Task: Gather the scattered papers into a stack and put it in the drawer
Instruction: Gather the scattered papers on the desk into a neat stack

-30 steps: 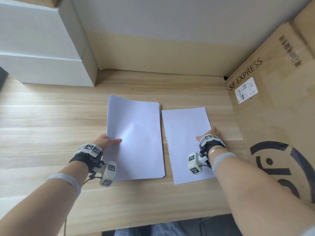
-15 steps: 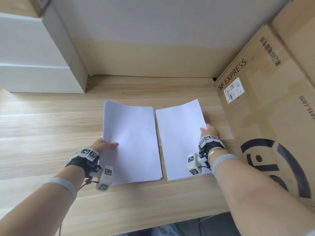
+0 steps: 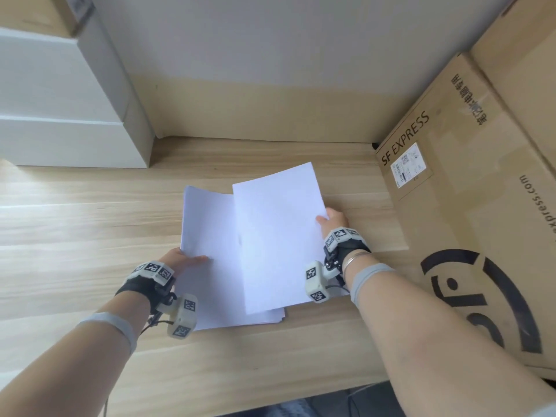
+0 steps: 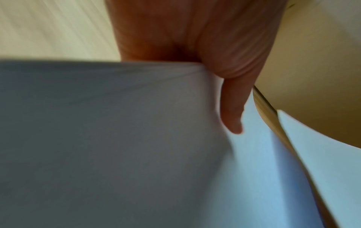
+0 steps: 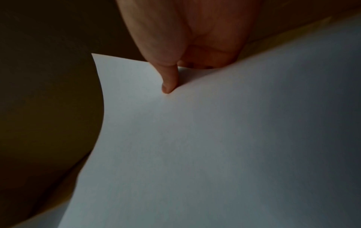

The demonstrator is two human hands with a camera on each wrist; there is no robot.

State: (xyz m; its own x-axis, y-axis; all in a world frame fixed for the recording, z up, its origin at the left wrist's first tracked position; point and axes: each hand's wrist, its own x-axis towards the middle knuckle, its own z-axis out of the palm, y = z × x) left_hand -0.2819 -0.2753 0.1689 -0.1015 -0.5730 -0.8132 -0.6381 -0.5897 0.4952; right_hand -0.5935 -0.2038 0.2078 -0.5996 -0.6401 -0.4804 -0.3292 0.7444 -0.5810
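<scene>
The right hand pinches a single white sheet by its right edge, thumb on top and fingers underneath, and holds it lifted and tilted above the desk. In the right wrist view the thumb presses down on the sheet's top face near the edge. The sheet overlaps the right part of the paper stack, which lies on the desk between the two hands.

The left hand grips the stack at its left edge, thumb on the top page; the left wrist view shows the edge bent up slightly against the palm, with the fingers hidden beneath the paper. The stack's near corner lies by the desk's front edge, with several page edges fanned out there.

To the right, touching the desk's side, stands a cardboard box printed "SF EXPRESS" in dark letters, with a white shipping label whose small print is unreadable, a line of Chinese characters further up, part of a web address ending "xpress.com", and a large dark round logo. A white drawer unit sits at the desk's far left, both drawer fronts closed.
</scene>
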